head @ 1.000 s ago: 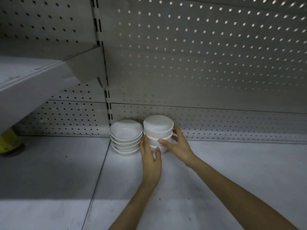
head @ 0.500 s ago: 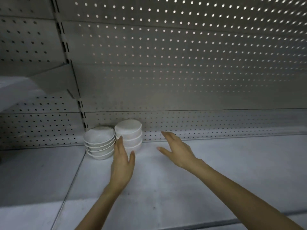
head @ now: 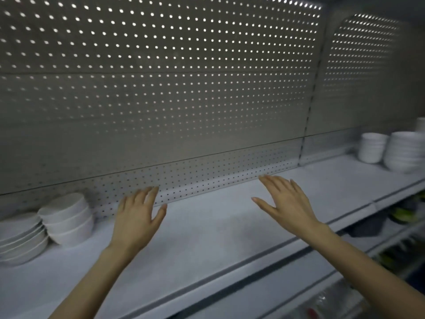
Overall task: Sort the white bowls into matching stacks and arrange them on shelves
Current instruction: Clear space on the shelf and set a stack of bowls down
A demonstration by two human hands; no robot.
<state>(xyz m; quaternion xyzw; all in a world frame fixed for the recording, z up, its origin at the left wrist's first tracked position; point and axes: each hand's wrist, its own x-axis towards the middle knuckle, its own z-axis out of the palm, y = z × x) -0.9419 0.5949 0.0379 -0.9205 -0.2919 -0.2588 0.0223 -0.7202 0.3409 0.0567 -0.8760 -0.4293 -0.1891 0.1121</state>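
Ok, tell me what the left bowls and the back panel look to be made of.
The left bowls: probably glazed ceramic, white and smooth with a soft sheen; melamine is possible. The back panel: likely painted sheet metal, matte grey, with regular punched holes letting light through.

- No text, label, brand, number or sign is readable on the bowls [head: 66, 217], the shelf [head: 207, 238] or the back panel [head: 161, 100].
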